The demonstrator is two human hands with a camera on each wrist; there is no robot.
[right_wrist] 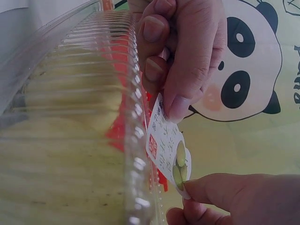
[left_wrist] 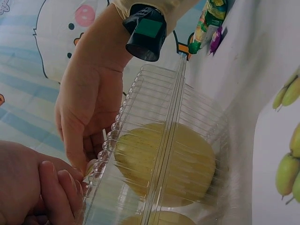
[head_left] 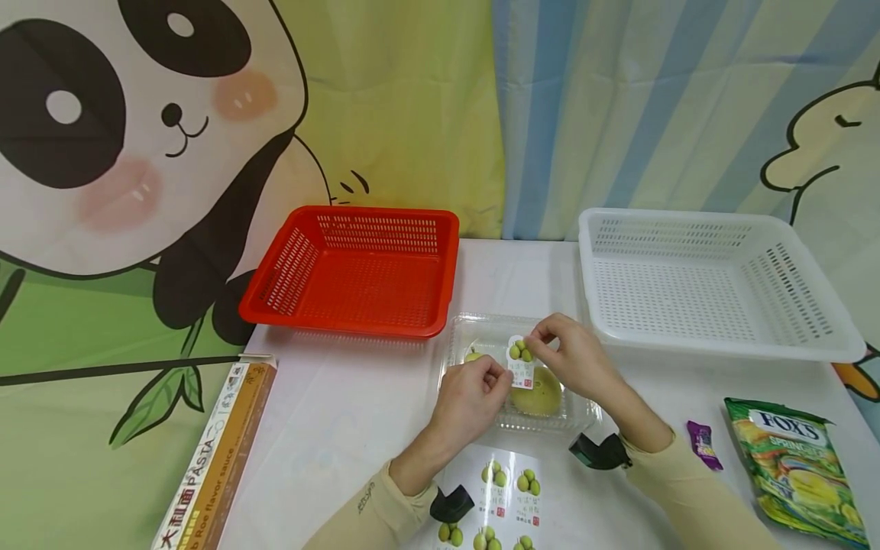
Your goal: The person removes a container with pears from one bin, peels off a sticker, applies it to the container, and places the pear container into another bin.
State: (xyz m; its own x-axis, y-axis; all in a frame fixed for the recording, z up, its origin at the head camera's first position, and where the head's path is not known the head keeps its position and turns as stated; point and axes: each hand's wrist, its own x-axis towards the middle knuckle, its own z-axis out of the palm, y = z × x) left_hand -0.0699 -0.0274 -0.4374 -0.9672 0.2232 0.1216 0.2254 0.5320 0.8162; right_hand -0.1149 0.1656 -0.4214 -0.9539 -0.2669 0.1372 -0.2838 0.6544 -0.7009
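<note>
Left hand: my left hand [head_left: 474, 391] is clamped, thumb against curled fingers, on the printed-text end of the label.
Right hand: my right hand [head_left: 574, 359] pinches the fruit-picture end, farther from me, with thumb and fingertips.
Label: a small white paper label with green fruit, lettering and a red square mark [head_left: 521, 365], stretched between my two hands; I can't tell whether its lower edge touches the lid.
Clear box: a ribbed, transparent plastic box [head_left: 507, 420], under both my hands, its top just below the label.
Fruit: a round yellow-green fruit [head_left: 539, 396] inside, below my right hand; another shows beyond my left.
Label sheet: a glossy white sheet of matching labels [head_left: 511, 500], nearer me than my hands, between my forearms.
Handling: I'd hold only the outermost edges, keeping the label taut and square to the box.
Laying down: I judge one edge first, then smoothing toward the other hand, works best.
Risk: ribs could trap creases; pressing hard could dent the thin lid.
</note>
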